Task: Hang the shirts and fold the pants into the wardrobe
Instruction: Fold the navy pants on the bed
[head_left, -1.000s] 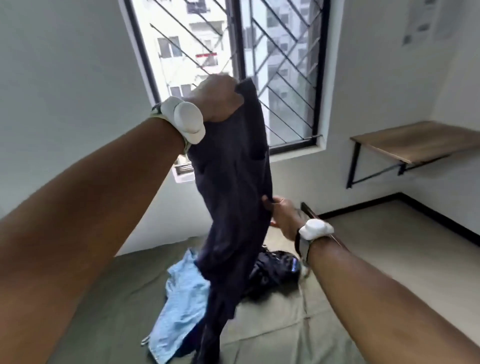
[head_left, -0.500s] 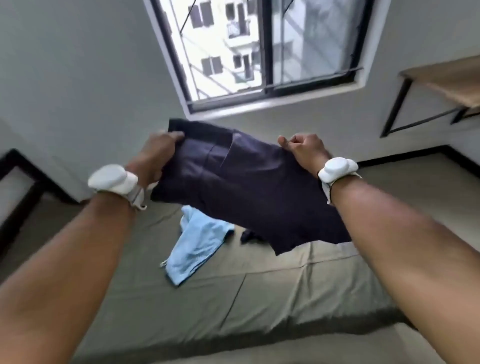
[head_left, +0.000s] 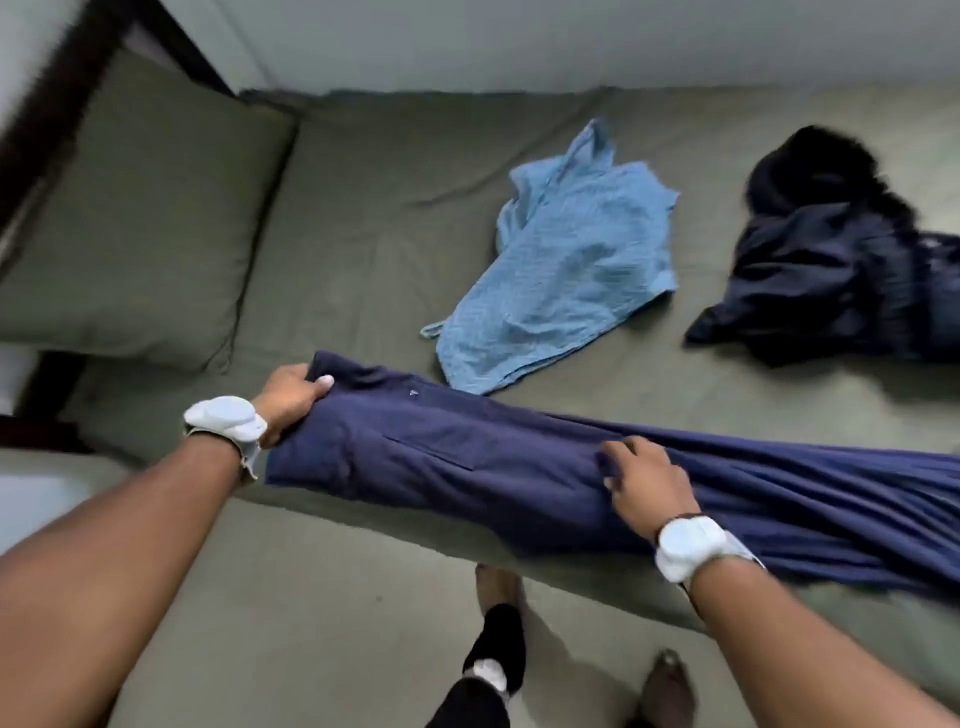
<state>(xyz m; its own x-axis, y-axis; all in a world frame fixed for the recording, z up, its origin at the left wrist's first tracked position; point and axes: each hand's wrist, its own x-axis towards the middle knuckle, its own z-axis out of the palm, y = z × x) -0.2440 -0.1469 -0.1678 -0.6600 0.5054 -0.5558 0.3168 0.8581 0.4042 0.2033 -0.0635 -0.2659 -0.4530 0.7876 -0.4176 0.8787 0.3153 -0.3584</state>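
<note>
The navy-blue cloth pants (head_left: 467, 457) lie along the near edge of the olive-green bed (head_left: 363, 234). The left hand (head_left: 291, 397) curls round the waistband, and the right hand (head_left: 647, 486) pinches a fold mid-leg. Light and limp, they will likely sag unless taken by waistband and hems.

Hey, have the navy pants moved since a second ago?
Yes: the navy pants came down from the air onto the bed, along its near edge.

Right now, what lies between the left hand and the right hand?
Head view: only the navy pants, their pocket section, stretched from left hand to right hand.
</note>
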